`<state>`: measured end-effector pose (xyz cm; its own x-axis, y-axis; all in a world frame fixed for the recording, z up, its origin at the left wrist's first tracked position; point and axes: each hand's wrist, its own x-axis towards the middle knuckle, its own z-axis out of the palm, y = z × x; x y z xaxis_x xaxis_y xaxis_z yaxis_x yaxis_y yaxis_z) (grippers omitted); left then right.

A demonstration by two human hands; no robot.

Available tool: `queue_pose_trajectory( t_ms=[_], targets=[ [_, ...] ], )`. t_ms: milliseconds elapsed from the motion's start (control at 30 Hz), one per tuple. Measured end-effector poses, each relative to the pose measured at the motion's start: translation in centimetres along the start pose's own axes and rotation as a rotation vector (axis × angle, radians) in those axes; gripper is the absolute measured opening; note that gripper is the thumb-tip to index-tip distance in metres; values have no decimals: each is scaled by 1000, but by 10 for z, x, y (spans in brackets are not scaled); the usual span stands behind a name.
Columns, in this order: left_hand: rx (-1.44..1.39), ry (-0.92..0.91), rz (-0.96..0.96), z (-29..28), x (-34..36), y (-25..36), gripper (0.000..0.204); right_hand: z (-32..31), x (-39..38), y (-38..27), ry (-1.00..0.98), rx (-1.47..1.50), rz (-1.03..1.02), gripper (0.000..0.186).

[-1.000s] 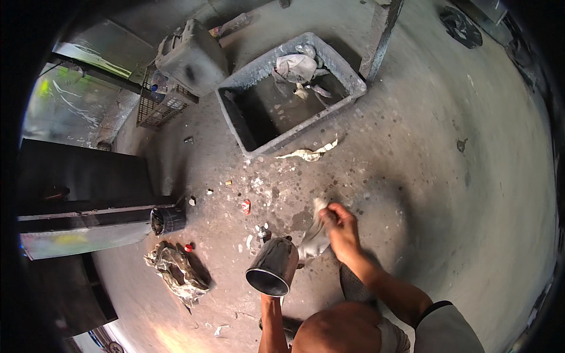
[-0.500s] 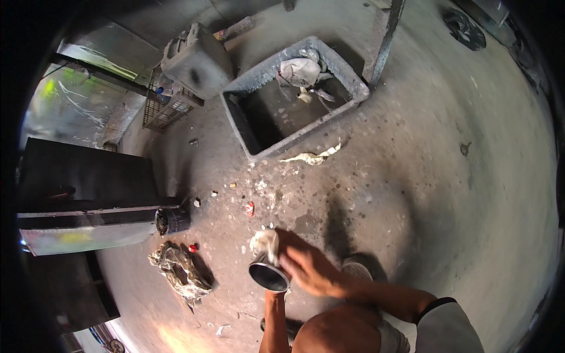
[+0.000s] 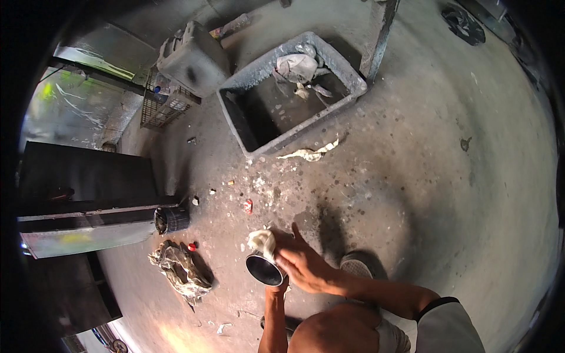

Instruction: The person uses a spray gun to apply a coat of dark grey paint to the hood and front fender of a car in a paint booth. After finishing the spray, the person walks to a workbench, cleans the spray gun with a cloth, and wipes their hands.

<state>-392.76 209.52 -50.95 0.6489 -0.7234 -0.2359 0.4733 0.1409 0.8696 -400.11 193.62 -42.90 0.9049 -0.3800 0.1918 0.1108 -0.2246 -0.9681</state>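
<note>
A dark, hollow cup-like cylinder (image 3: pixel 263 269) with a shiny rim is held over the floor, its round opening turned up toward me. My left hand (image 3: pixel 278 287) supports it from below and behind; most of those fingers are hidden. A crumpled whitish cloth (image 3: pixel 261 240) lies against the cylinder's far side. My right hand (image 3: pixel 301 266) presses the cloth there, fingers bent over its right part and thumb sticking up and away. Whether the cylinder has a closed bottom cannot be seen.
Ahead stands a grey rectangular tub (image 3: pixel 292 126) with rags inside. A plastic jerrycan (image 3: pixel 197 62) and a crate (image 3: pixel 168 106) are to its left. Near left are a dark bucket (image 3: pixel 172 220) and a crumpled bag (image 3: pixel 179 273). Scraps and a pale strip (image 3: pixel 310 154) litter the floor.
My right hand has shifted slightly against the cloth, and its thumb now stands out upward. The cylinder has moved a little up and left in view. Both hands keep their hold.
</note>
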Motion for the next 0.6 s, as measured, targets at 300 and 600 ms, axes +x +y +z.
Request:
queue_pose_trajectory(
  t_ms=[300,600],
  targets=[
    [-25,27,-32,-3,1,-2,57,-5,-3,-6,19,-56,66,32],
    [-55,63,-53,-6,3,-3,57,-12,16,-1,-81,6,240,22]
  ],
)
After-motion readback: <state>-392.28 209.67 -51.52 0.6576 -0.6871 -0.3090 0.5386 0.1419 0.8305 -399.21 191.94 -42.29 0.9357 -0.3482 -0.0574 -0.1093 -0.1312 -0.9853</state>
